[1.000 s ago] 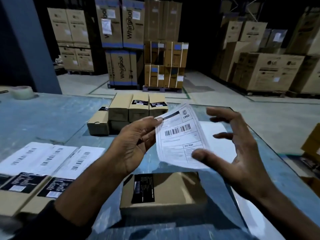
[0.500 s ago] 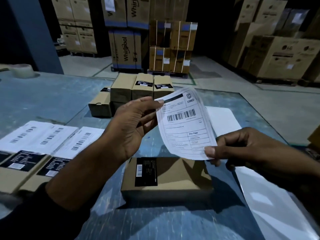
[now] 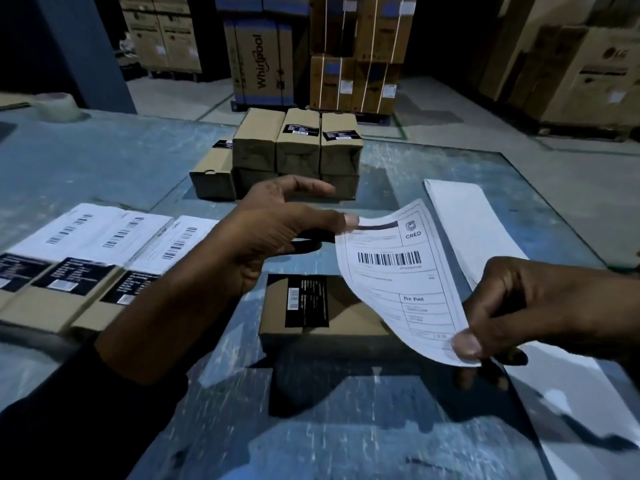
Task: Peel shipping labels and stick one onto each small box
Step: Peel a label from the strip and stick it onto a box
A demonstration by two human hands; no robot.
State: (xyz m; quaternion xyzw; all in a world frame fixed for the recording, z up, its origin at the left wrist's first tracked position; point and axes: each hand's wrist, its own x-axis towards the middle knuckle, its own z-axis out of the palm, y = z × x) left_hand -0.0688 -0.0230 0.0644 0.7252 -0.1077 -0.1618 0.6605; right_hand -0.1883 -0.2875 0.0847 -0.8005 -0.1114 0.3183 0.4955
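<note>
White label (image 3: 398, 271) — now lower, right hand (image 3: 540, 306) pinching tighter.

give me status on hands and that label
Left hand pinching shipping label top corner, right hand pinching bottom corner. Label held above small box. Nothing between them.

Left hand (image 3: 273, 233) raised, thumb and fingertips pinching, index finger extended. Right hand (image 3: 540, 310) lower, thumb pressed on top, fingers curled beneath.
</note>
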